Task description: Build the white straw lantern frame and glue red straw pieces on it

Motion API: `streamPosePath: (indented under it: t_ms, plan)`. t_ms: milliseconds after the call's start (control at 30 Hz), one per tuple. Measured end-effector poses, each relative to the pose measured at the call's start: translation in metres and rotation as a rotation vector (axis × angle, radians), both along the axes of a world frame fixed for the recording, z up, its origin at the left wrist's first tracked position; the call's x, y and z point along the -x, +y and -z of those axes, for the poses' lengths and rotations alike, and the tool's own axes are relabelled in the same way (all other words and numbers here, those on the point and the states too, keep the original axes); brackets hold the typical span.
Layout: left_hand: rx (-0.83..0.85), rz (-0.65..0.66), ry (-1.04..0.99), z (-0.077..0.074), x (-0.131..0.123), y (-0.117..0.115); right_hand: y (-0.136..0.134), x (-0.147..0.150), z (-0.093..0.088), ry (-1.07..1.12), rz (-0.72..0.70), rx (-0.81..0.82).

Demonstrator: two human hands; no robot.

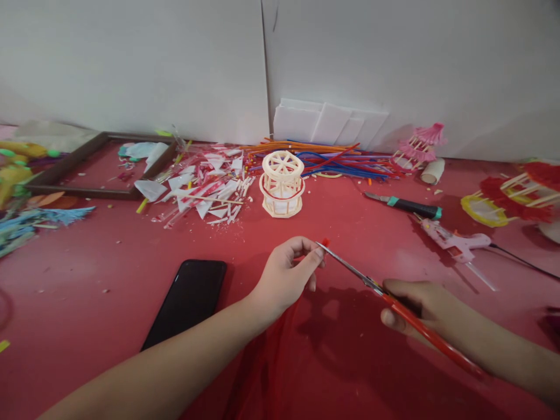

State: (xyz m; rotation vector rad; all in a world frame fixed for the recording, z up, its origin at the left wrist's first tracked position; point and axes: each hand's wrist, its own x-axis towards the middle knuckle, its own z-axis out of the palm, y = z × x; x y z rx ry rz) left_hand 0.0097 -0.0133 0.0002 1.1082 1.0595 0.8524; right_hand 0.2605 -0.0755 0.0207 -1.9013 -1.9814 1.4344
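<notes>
My left hand (293,268) is closed in a pinch above the middle of the table. Between its thumb and fingers a small red piece (326,242) sticks out; it looks like paper or pipe cleaner, I cannot tell which. In my right hand (420,309) is a pair of scissors (406,315) with red handles. The blade tips reach my left fingertips beside the red piece, and the blades look nearly together. Beyond my hands stands a small round two-tier model (283,185) made of pale sticks, with a spoked top.
A black phone (186,300) lies left of my left forearm. Paper scraps (210,186), a dark frame (87,189) and coloured pipe cleaners (350,160) lie along the back. A utility knife (413,206) and a pink glue gun (455,240) with a cord are at right.
</notes>
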Motion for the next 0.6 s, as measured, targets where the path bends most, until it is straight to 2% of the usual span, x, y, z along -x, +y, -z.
streamPosePath:
  t_ms: [267, 600]
  plan:
    - [0.184, -0.069, -0.108, -0.002, -0.004, 0.000, 0.001, 0.006, 0.001, 0.035, 0.039, -0.005]
    - [0.272, -0.067, -0.170, -0.003, -0.004, 0.004, 0.007, 0.012, -0.019, -0.010, -0.048, 0.091]
